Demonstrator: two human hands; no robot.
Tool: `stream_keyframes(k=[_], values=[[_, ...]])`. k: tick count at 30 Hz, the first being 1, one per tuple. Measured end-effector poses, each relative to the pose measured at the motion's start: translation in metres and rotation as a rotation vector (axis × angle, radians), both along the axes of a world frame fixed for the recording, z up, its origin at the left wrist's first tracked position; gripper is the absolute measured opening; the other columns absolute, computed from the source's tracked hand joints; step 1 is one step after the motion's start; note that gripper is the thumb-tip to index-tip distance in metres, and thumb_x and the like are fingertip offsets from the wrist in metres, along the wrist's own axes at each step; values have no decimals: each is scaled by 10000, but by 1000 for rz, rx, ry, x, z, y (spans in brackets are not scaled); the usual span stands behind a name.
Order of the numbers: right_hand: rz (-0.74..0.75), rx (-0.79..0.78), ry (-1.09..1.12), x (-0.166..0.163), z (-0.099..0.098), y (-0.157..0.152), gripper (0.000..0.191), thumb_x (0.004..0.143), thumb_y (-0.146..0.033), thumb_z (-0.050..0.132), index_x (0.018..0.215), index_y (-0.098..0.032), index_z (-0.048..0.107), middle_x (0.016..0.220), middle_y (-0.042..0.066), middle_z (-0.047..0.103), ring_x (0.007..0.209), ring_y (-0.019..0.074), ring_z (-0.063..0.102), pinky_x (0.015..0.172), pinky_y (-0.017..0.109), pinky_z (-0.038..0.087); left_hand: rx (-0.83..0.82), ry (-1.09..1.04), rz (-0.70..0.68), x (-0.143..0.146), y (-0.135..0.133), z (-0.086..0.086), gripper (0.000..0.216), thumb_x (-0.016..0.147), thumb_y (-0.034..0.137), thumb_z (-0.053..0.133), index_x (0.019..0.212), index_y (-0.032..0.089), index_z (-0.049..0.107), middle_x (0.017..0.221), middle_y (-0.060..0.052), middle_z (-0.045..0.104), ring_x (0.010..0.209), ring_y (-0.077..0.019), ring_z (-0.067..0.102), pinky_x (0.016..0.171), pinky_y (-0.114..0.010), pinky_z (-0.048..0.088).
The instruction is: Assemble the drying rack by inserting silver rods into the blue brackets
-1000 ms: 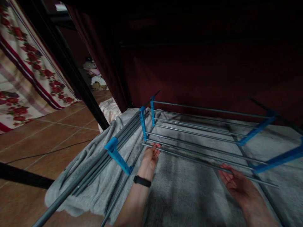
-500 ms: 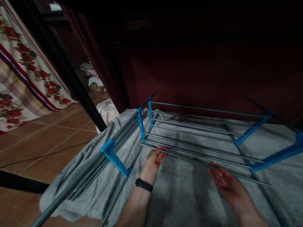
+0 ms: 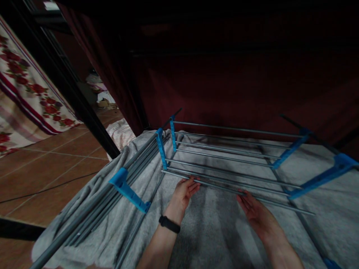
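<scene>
A folding drying rack (image 3: 224, 157) of grey metal rods and blue plastic brackets lies flat on a grey blanket (image 3: 213, 231). My left hand (image 3: 183, 194), with a black band on the wrist, has its fingers stretched out under the nearest rod (image 3: 224, 189). My right hand (image 3: 254, 213) lies palm up with fingers straight, its tips touching the same rod further right. Neither hand is wrapped round the rod.
A second rack section with a blue bracket (image 3: 127, 190) lies folded along the blanket's left edge. Brown floor tiles (image 3: 42, 168) and a floral cloth (image 3: 33, 93) are at the left. A dark red wall (image 3: 238, 86) stands behind the rack. A black post (image 3: 70, 89) rises at left.
Both hands have slid toward each other along the front rod, the left moving right and the right moving left. The view has shifted slightly to the right.
</scene>
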State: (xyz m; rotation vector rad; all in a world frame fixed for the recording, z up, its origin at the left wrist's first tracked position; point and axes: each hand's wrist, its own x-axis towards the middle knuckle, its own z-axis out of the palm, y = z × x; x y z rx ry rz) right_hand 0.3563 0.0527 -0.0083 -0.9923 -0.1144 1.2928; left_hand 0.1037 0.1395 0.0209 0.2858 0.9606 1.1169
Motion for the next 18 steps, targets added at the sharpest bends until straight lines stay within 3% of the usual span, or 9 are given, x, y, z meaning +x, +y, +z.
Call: stream_keyframes(k=[7, 10, 13, 15, 18], values=[[-50, -12, 34, -6, 2, 1, 48, 826, -143, 707, 857, -178, 699, 881, 4, 735, 850, 129, 708, 881, 295, 614, 12, 89, -142, 12, -8, -2, 41, 883, 149, 663, 860, 115, 657, 795, -120, 742, 729, -196, 734, 691, -285, 581], [-90, -72, 76, -8, 8, 3, 106, 885, -124, 628, 819, -183, 687, 845, -6, 728, 814, 112, 705, 838, 267, 624, 87, 192, -254, 13, -11, -2, 172, 900, 262, 662, 823, 109, 675, 794, -133, 744, 684, -181, 717, 647, -263, 554], [-126, -110, 118, -10, 13, 5, 185, 921, -103, 564, 804, -190, 678, 817, -12, 722, 779, 102, 700, 805, 249, 629, 186, 354, -348, 18, -14, -2, 338, 873, 432, 678, 754, 116, 678, 641, -96, 698, 535, -152, 643, 523, -231, 468], [-139, -108, 142, -11, 15, 5, 188, 919, -93, 563, 798, -186, 673, 799, -12, 721, 766, 104, 699, 803, 254, 631, 288, 451, -339, 22, -15, -1, 402, 850, 515, 671, 733, 131, 675, 526, -42, 624, 446, -132, 557, 468, -230, 400], [-154, -88, 160, -13, 16, 6, 167, 899, -83, 585, 799, -182, 675, 792, -5, 725, 756, 112, 700, 795, 262, 632, 525, 671, -179, 27, -18, 6, 428, 896, 552, 579, 774, 155, 682, 504, 6, 561, 460, -134, 507, 482, -249, 372]])
